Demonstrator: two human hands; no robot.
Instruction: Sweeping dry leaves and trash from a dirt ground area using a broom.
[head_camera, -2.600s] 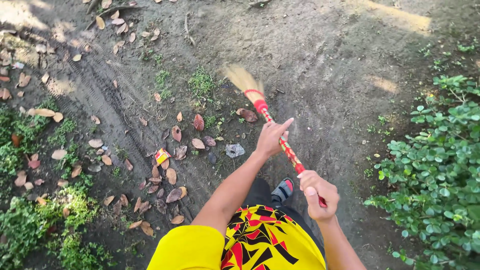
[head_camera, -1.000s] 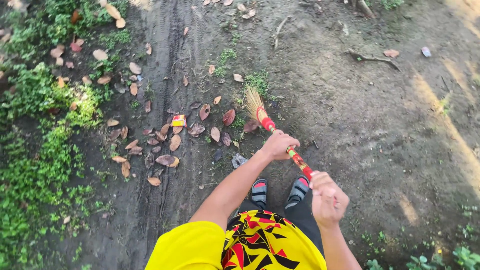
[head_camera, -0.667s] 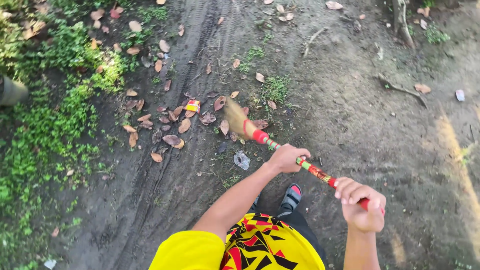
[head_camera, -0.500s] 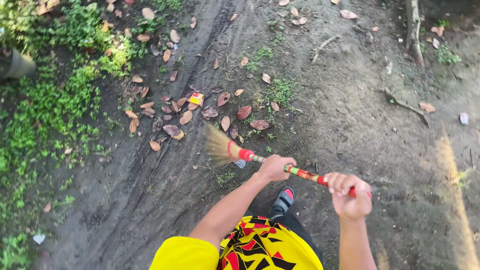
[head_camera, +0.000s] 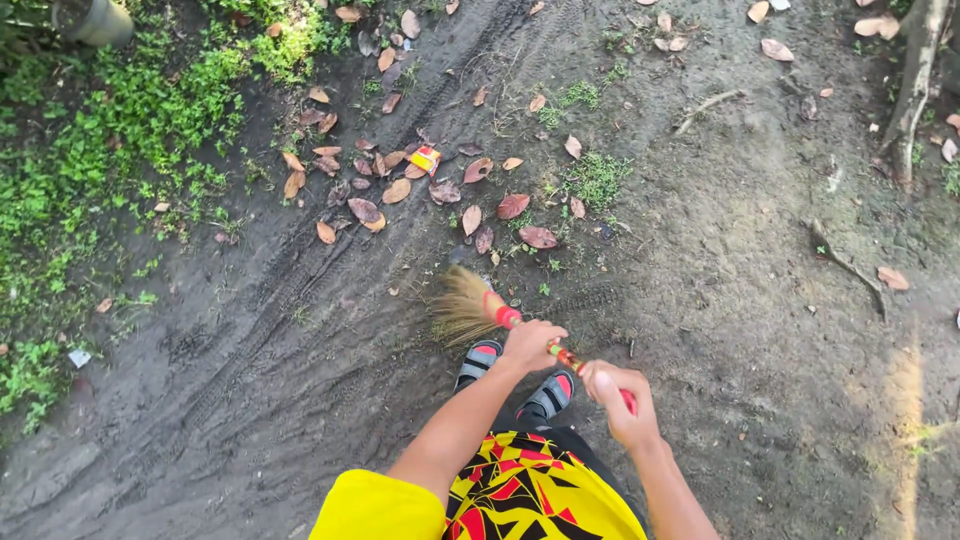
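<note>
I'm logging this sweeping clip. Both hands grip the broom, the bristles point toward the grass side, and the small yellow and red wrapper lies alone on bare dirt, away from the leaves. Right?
Not quite: the head view shows the wrapper lying among the fallen leaves. Both the left hand and right hand do grip the broom, bristles toward the grass.

Bare, dark dirt ground fills most of the view, marked by tyre tracks running diagonally; a low green ground cover spreads along the left edge; dry brown leaves lie scattered near the top centre, with a small red-and-yellow wrapper among them; a tree root crosses the upper right; warm sunlight patches fall at the right.
</note>
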